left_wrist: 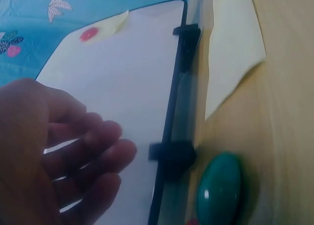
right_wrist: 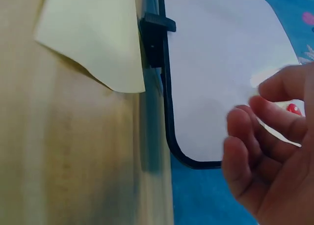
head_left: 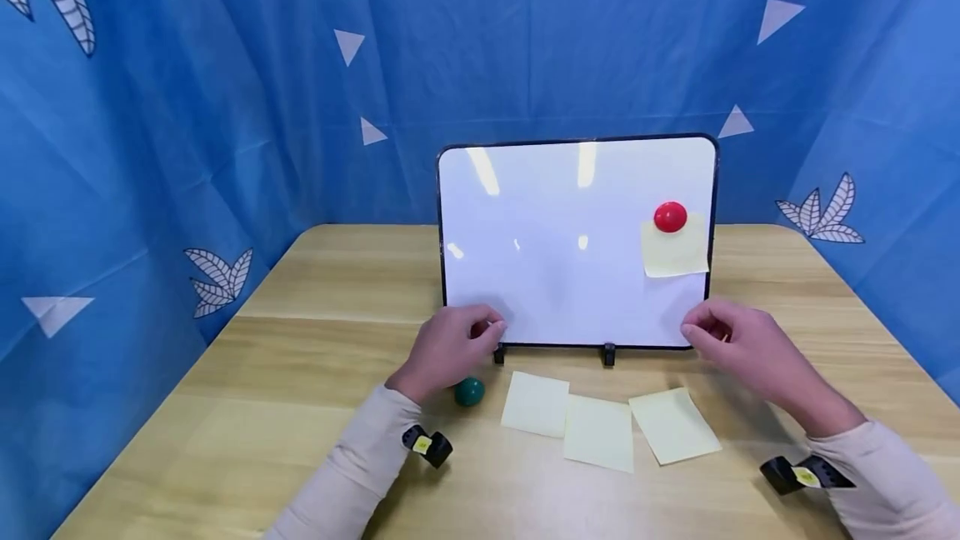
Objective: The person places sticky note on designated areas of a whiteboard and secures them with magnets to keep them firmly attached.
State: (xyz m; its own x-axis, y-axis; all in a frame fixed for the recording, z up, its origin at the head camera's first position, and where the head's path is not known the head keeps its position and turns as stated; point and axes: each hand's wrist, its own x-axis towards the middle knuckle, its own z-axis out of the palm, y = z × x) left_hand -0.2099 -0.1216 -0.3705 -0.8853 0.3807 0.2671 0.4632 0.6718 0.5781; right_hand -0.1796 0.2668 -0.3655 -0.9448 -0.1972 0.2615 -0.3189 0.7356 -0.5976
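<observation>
A whiteboard (head_left: pixel 555 273) with a black frame stands upright on two black feet. At its upper right, a red round magnet (head_left: pixel 671 217) lies over the top of a pale yellow sticky note (head_left: pixel 673 252). My left hand (head_left: pixel 456 347) hovers by the board's lower left corner, fingers loosely bent around nothing, as the left wrist view confirms. Below that hand a green round magnet (head_left: pixel 469 392) rests on the table. By the lower right corner is my right hand (head_left: pixel 738 348), likewise loosely curled and holding nothing; in the right wrist view its fingers (right_wrist: pixel 239 122) appear in front of the board.
Three more sticky notes lie on the wooden table (head_left: pixel 337 407) before the board: a left one (head_left: pixel 536 404), a middle one (head_left: pixel 598 433) and a right one (head_left: pixel 675 427). A blue curtain (head_left: pixel 525 40) hangs behind and along the sides.
</observation>
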